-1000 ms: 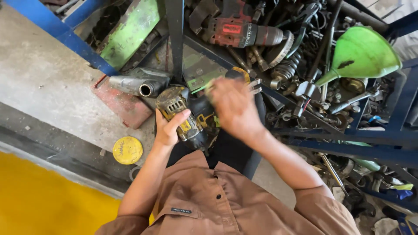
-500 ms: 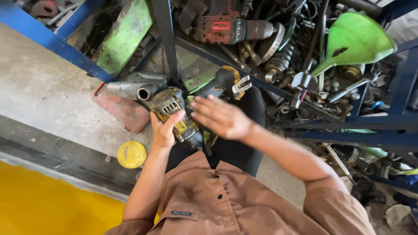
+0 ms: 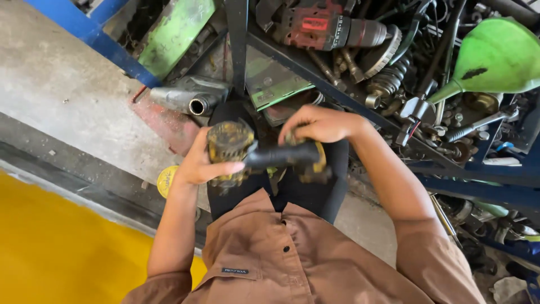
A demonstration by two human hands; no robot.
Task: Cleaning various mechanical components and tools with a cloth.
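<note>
Green funnel [image 3: 495, 56] at 2 o'clock, spout angled down-left over clutter of metal parts. Red and grey power drill [image 3: 326, 29] at 12 o'clock, lying on its side on blue metal shelf frame [image 3: 472, 183]. Coil spring [image 3: 388, 84] just below drill's chuck. Grey metal pipe [image 3: 183, 100] at 10 o'clock, open end facing right. Green panel [image 3: 174, 31] at 11 o'clock. Yellow round lid [image 3: 166, 180] at 9 o'clock on concrete floor [image 3: 62, 95]. Yellow floor band [image 3: 50, 247] at 8 o'clock.
</note>
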